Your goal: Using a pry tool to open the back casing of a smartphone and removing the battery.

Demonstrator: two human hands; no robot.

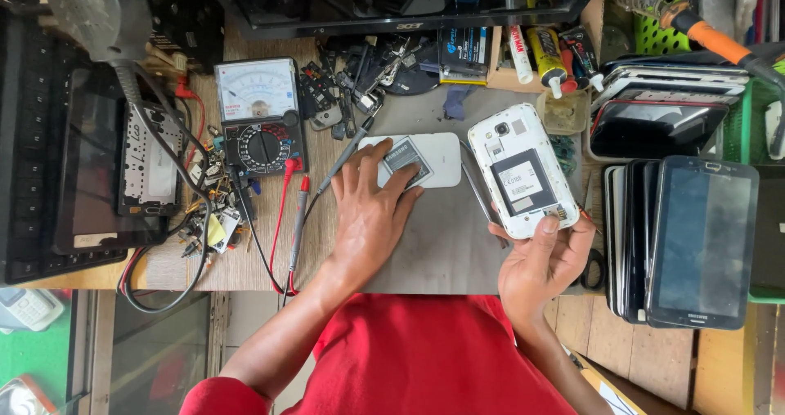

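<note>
On the grey mat [441, 247] at the middle of the workbench, a white back cover [437, 157] is laid flat with a small grey battery [406, 160] resting on it, both kept within easy reach. The battery is pressed down by the fingertips of the left hand [372, 210], which is spread open and flat, palm down, the forearm reaching forward from the body. It appears to be steadied or slid there rather than lifted.

Just to the right, a white phone [523, 170] with its back removed is held up off the mat, its open battery bay turned toward the camera, presumably so that the inside can be seen. It is gripped at its lower edge by the right hand [544, 264], thumb on the face, fingers curled behind, wrist bent upward.

A multimeter [260, 116] with red probes [298, 219] lies to the left, and a stack of dark phones [687, 235] stands to the right.
</note>
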